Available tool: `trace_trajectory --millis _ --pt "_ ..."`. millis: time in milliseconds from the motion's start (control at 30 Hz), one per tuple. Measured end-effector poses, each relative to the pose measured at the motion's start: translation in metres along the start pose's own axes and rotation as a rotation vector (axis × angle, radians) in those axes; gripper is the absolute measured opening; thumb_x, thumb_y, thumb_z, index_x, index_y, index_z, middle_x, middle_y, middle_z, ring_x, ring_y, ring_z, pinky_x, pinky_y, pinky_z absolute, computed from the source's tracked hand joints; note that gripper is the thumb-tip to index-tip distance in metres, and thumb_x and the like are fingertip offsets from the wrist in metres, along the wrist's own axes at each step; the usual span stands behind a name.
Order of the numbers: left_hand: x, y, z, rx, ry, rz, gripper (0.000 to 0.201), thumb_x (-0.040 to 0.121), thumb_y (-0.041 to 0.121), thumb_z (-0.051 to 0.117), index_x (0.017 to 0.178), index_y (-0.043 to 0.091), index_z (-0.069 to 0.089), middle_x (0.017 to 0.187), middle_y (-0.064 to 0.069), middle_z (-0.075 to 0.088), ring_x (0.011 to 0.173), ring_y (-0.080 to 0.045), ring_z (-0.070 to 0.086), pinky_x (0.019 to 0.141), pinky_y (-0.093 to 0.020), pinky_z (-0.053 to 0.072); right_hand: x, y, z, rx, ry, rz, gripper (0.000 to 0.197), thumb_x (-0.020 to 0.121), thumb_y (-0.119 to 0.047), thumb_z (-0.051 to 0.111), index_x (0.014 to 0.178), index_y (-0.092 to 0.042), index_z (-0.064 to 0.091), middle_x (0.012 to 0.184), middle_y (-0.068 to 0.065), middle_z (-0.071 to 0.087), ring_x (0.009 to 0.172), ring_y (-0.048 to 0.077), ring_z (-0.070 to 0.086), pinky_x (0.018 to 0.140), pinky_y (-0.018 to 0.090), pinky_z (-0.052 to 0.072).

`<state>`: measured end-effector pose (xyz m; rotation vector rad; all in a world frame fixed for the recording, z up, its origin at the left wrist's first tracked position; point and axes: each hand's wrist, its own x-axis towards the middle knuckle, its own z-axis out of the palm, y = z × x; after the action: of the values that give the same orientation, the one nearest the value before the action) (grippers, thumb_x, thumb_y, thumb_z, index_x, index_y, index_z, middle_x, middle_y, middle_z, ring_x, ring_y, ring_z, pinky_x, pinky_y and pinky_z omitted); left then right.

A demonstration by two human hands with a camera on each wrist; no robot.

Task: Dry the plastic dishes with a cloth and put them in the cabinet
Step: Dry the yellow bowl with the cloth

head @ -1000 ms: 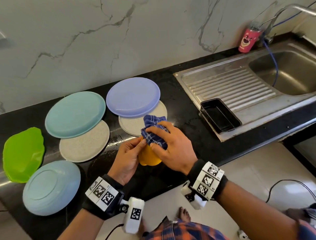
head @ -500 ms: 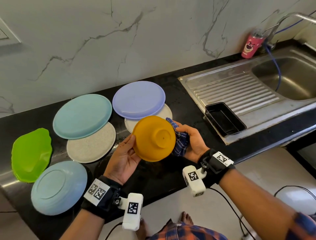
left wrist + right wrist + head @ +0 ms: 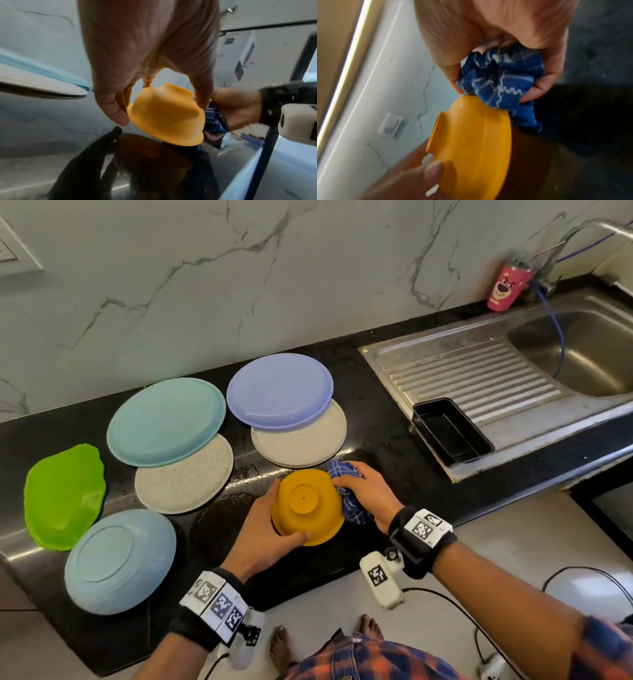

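An orange plastic bowl (image 3: pixel 308 506) (image 3: pixel 164 116) (image 3: pixel 471 146) is held upside down just above the black counter (image 3: pixel 376 405). My left hand (image 3: pixel 270 525) (image 3: pixel 149 67) holds it by the rim, thumb on the near edge. My right hand (image 3: pixel 366 491) (image 3: pixel 496 47) grips a bunched blue patterned cloth (image 3: pixel 349 494) (image 3: pixel 214 120) (image 3: pixel 501 78) and presses it against the bowl's right side.
Upside-down plates lie on the counter: a lilac one (image 3: pixel 279 390) over a speckled one (image 3: pixel 301 440), a teal one (image 3: pixel 166 421) over another speckled one (image 3: pixel 185 477), a pale blue one (image 3: pixel 120 561) and a green dish (image 3: pixel 63 494). A steel sink (image 3: pixel 513 378) with a black tray (image 3: pixel 450 433) is on the right.
The bowl went from covered by the cloth to bottom-up. My right hand moved the cloth from the top to the bowl's right side, and the bowl came down toward the counter.
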<state>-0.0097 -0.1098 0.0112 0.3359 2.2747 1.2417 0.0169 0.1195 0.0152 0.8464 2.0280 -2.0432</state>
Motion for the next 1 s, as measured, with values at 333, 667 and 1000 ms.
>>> trace_trajectory --millis 333,667,1000 --pt "0.012 -0.003 0.003 0.368 0.065 -0.082 0.12 0.057 0.064 0.085 0.153 0.025 0.025 0.147 -0.006 0.04 0.133 -0.03 0.039 0.11 -0.044 0.032 -0.008 -0.001 0.0 -0.393 0.104 -0.225 0.05 0.082 -0.039 0.074 0.126 -0.034 0.052 0.113 -0.012 0.064 0.102 0.009 0.063 0.099 0.039 0.05" --pt "0.015 -0.006 0.001 0.396 0.046 -0.074 0.119 0.053 0.062 0.088 0.151 0.034 0.029 0.142 -0.006 0.045 0.129 -0.031 0.045 0.109 -0.045 0.032 0.0 0.0 0.009 -0.654 -0.113 -0.412 0.044 0.099 -0.034 0.056 0.142 -0.035 0.047 0.129 -0.001 0.053 0.117 0.014 0.055 0.106 0.034 0.041" --pt "0.014 -0.003 0.003 0.455 0.038 -0.06 0.121 0.057 0.064 0.085 0.155 0.03 0.023 0.143 -0.008 0.045 0.129 -0.03 0.044 0.111 -0.041 0.03 -0.035 0.022 0.021 -0.933 -0.123 -0.345 0.053 0.103 -0.044 0.043 0.153 -0.032 0.032 0.121 0.001 0.043 0.102 0.023 0.056 0.093 0.034 0.047"
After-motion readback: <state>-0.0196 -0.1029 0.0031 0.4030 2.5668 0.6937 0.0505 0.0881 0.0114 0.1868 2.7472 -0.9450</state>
